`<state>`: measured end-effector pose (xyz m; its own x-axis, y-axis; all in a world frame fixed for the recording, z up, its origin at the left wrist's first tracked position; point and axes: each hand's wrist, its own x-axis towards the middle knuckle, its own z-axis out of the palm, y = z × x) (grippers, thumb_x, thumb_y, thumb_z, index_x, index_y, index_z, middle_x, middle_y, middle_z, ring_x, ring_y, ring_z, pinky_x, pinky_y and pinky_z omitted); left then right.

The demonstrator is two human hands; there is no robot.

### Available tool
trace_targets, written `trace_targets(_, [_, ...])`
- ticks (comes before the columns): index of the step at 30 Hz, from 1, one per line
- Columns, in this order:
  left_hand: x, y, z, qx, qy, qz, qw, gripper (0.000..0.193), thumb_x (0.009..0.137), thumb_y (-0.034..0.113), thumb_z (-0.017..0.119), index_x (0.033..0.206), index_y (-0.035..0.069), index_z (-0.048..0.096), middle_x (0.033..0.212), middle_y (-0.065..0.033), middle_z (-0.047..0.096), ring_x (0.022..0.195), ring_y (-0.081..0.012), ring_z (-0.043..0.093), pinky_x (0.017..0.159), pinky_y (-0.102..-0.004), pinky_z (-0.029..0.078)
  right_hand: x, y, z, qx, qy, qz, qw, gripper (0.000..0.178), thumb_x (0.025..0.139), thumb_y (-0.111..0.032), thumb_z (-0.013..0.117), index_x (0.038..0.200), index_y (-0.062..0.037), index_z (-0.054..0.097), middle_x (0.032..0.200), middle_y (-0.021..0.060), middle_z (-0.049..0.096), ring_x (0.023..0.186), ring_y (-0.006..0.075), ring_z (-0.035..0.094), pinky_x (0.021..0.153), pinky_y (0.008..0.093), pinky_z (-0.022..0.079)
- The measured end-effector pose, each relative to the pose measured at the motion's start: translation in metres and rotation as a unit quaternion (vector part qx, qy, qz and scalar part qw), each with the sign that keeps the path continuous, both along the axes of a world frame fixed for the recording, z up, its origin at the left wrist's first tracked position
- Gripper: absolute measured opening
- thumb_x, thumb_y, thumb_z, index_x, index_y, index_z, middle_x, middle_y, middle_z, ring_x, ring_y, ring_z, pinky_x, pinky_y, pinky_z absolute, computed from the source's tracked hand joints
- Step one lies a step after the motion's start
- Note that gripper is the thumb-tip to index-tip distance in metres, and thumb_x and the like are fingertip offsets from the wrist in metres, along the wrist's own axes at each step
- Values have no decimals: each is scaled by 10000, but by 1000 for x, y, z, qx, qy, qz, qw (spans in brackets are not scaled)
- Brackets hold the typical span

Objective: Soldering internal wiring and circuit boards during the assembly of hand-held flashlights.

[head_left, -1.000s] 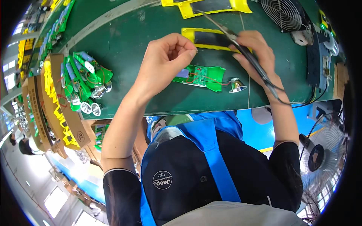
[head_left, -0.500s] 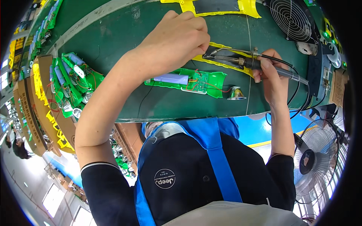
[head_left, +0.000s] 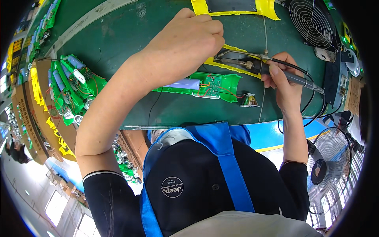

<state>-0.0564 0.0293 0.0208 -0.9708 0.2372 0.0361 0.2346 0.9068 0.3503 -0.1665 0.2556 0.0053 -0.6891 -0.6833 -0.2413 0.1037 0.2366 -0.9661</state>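
Note:
My right hand (head_left: 285, 81) grips a soldering iron (head_left: 302, 80) with a thin wire-feed guide along its top. The iron points left over a yellow casing half (head_left: 237, 69) lying on the green table. At the tip, my left hand (head_left: 189, 43) is closed, its fingertips pinched over the casing's left end. Whatever they hold is hidden behind the hand. Nearer to me lies a green casing half (head_left: 231, 83) with a purple battery cell (head_left: 184, 83) and a green circuit board (head_left: 213, 86). Wires run from it to a shiny lamp reflector (head_left: 249, 101). My left forearm covers its left end.
Another yellow casing (head_left: 268, 10) with a dark panel lies at the far edge. A square fan with a wire grille (head_left: 310, 19) stands far right. Several wired green casings (head_left: 71, 89) are piled at left by a cardboard box (head_left: 61, 114). A larger fan (head_left: 329, 166) is lower right.
The view has shifted slightly, so table items sit a little differently in the picture. My left hand stays closed at the casing and my right hand keeps the iron there.

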Motion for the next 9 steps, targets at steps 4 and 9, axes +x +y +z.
trace_targets(4, [1, 1, -1, -17, 10, -5, 1000, 39, 749, 80, 592, 767, 56, 567, 901, -50, 526, 896, -208, 518, 793, -335, 351, 1, -1, 1, 11, 11, 0, 1000, 213, 831, -218, 600, 893, -26, 530, 639, 49, 570, 517, 76, 522, 455, 168, 363])
trace_targets(9, [1, 1, -2, -8, 14, 0, 1000, 40, 743, 76, 592, 769, 58, 570, 902, -55, 527, 896, -209, 517, 796, -335, 348, 1, 1, -1, -5, 7, -7, 1000, 231, 829, -230, 606, 903, -26, 526, 646, 60, 579, 522, 81, 526, 453, 177, 371])
